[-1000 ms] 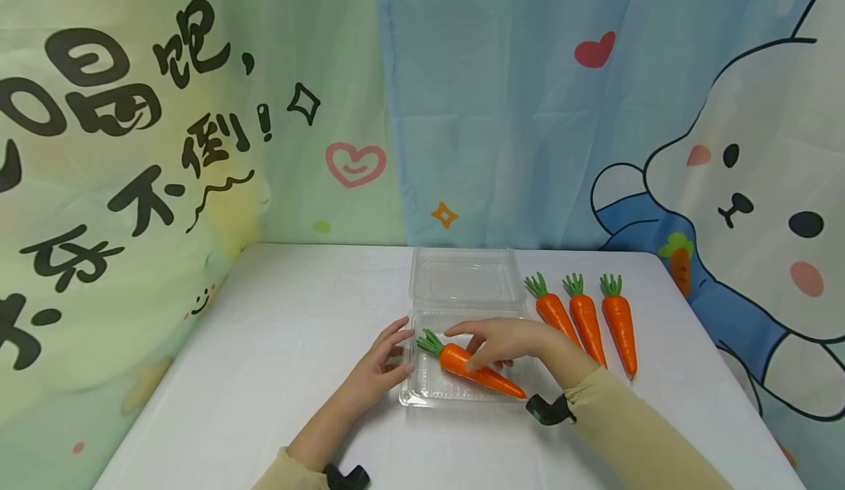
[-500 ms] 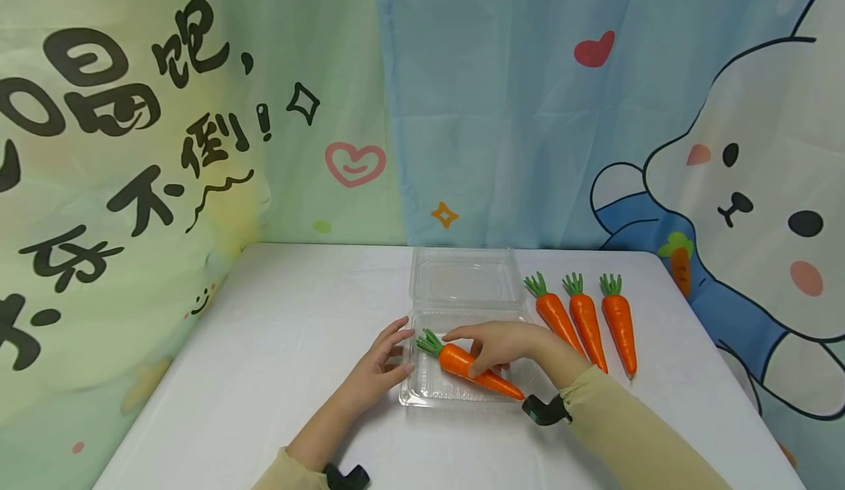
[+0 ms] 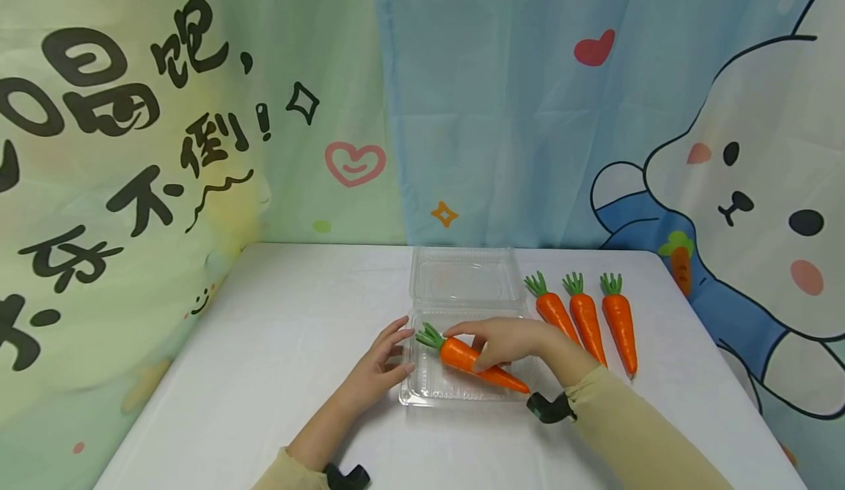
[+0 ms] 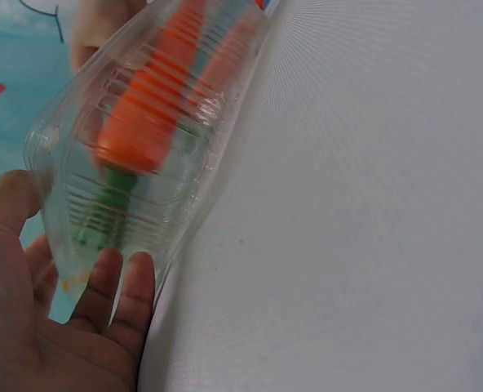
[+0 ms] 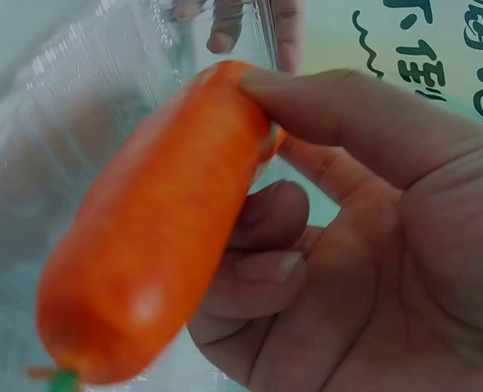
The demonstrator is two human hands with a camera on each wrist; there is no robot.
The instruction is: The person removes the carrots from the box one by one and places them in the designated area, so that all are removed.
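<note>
the right hand (image 3: pixel 505 342) has its grip closed around the thick upper part of a carrot (image 3: pixel 472 361), thumb on one side and fingers curled under it, holding it slantwise over the clear plastic box (image 3: pixel 422 395), its tip reaching past the near right rim. the carrot looks like a light, stiff, smooth toy, somewhat slippery, so the broad shoulder near the green top seems the surest hold. the left hand (image 3: pixel 379 367) rests its relaxed, nearly straight fingers against the box's left wall; the thin, flexible box would likely slide or buckle if pushed. three more carrots (image 3: pixel 584 321) lie side by side on the white surface (image 3: pixel 277 328), just right of the box. printed cartoon curtains hang behind.
</note>
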